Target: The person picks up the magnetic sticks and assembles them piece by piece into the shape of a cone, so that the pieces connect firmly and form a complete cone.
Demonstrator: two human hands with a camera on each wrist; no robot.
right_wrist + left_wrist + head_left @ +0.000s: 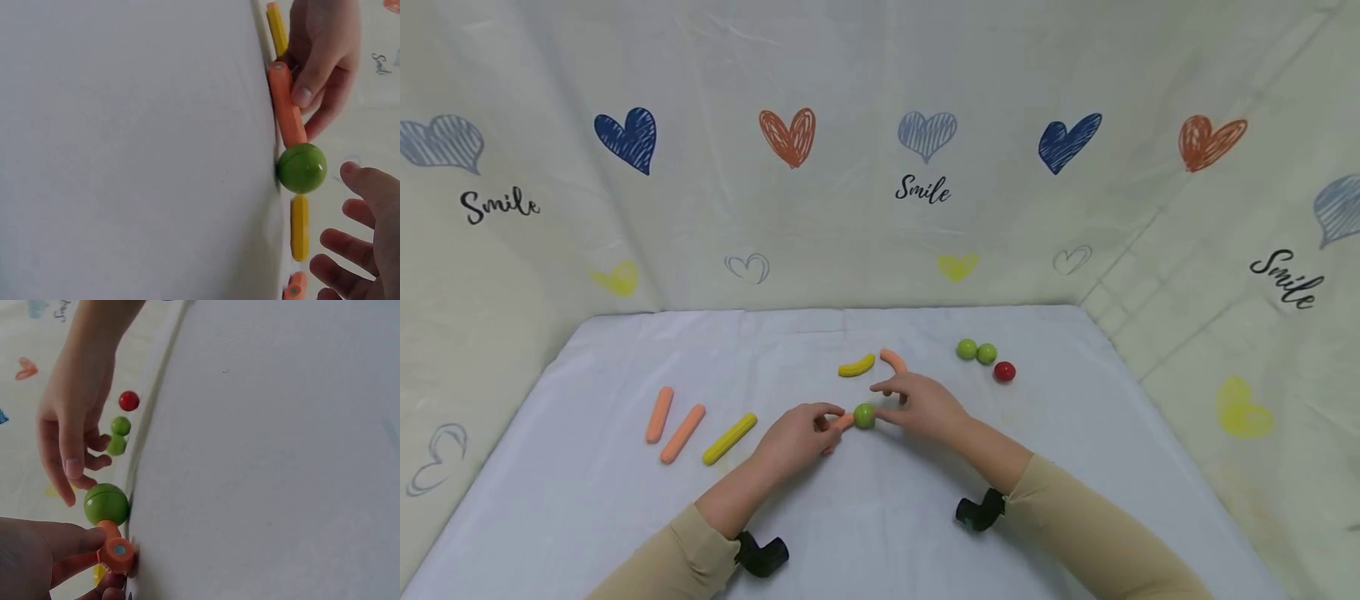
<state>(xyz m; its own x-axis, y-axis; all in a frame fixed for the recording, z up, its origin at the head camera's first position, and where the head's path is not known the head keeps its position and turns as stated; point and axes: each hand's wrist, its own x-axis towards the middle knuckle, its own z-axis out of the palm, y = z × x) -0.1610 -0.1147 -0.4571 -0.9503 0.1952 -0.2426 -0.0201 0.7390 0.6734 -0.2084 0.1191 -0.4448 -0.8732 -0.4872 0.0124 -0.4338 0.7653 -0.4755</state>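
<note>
My left hand pinches an orange rod between thumb and fingers, just over the middle of the table. A green ball sits against the rod's far end. The rod's near end bears a small grey round spot, seen in the left wrist view. To the right of the ball is my right hand, its fingers spread and loosely bent with nothing between them. In the right wrist view its thumb stands apart from the ball. Beyond the hands lie a curved yellow piece and a curved orange piece.
Two orange rods and a yellow rod lie at the left on the white-covered table. Two green balls and a red ball rest at the back right. A heart-printed curtain hangs behind.
</note>
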